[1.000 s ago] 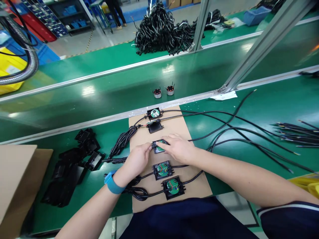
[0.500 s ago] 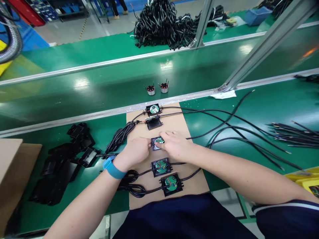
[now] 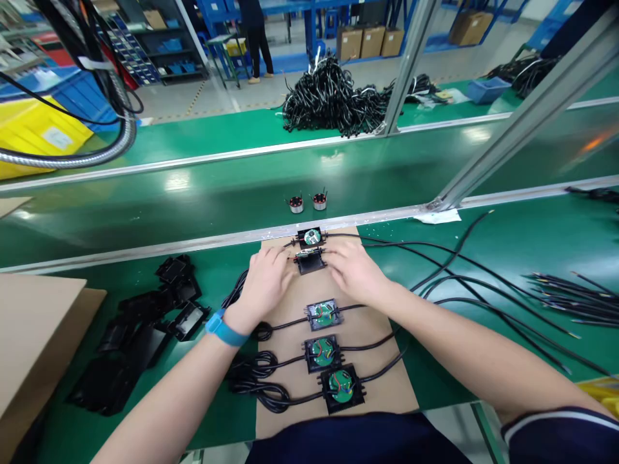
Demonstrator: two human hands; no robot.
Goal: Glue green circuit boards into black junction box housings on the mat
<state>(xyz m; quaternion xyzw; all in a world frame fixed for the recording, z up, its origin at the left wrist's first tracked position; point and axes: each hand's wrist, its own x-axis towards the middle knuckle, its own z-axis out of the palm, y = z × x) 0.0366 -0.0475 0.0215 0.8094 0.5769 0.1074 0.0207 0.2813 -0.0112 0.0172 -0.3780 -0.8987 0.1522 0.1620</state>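
Note:
A black plastic housing [image 3: 310, 263] lies open on the cardboard sheet, with a circuit board edge-on along its far side. At its left side, my left hand [image 3: 265, 277] has its fingers closed around the cable end. My right hand [image 3: 355, 270] pinches the cable at the right side, its thumb a little apart from the housing. Just beyond sits another housing with a round board [image 3: 312, 237]. Nearer to me, three more housings hold green boards with coloured wires: one housing [image 3: 324, 314], a middle one [image 3: 322, 353] and the closest [image 3: 342, 388].
Black empty cases [image 3: 140, 328] pile up at the left beside a cardboard box [image 3: 43, 322]. Coiled cables [image 3: 258, 380] lie left of the housings. Two copper-wound motor parts [image 3: 307, 203] stand past the metal rail. Loose cables [image 3: 575, 293] spread right; a metal post [image 3: 512, 116] rises there.
Both hands have left the third housing and moved away from me to the second one, one on each side. The third housing now lies uncovered. The camera view has tilted up.

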